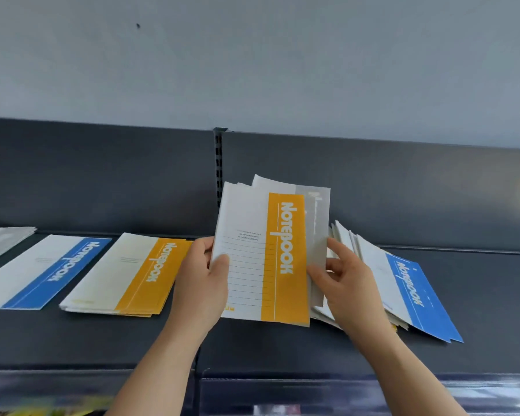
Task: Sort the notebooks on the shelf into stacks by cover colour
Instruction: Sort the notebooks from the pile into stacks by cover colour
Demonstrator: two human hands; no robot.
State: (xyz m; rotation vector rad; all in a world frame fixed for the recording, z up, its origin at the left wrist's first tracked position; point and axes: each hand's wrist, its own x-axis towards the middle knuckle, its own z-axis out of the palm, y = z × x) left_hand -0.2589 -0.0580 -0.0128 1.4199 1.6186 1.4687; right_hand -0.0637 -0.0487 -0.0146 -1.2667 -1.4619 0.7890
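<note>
Both forearms reach up from the bottom of the view onto the dark shelf (252, 346). My left hand (200, 283) grips a raised bundle of notebooks by its left edge, thumb pressed on the front cover, fingers curled behind. Front of the bundle: an orange notebook (261, 256), white cover with an orange band and "Notebook" in white letters, held near upright and tilted slightly. Behind it a grey notebook (318, 223) shows along the right side, and white corners of more peek out above.

My right hand (347, 280) sits at the bundle's right edge, thumb against the orange band's lower right, fingers loosely spread over the grey cover and the pile beyond.

That unsorted pile (382, 283) lies fanned on the shelf to the right, a blue cover on top.

Left of my hands: an orange stack (126, 274) lying flat, then a blue stack (42, 271), then a grey stack (3, 238) at the frame edge, each apart from the next.
</note>
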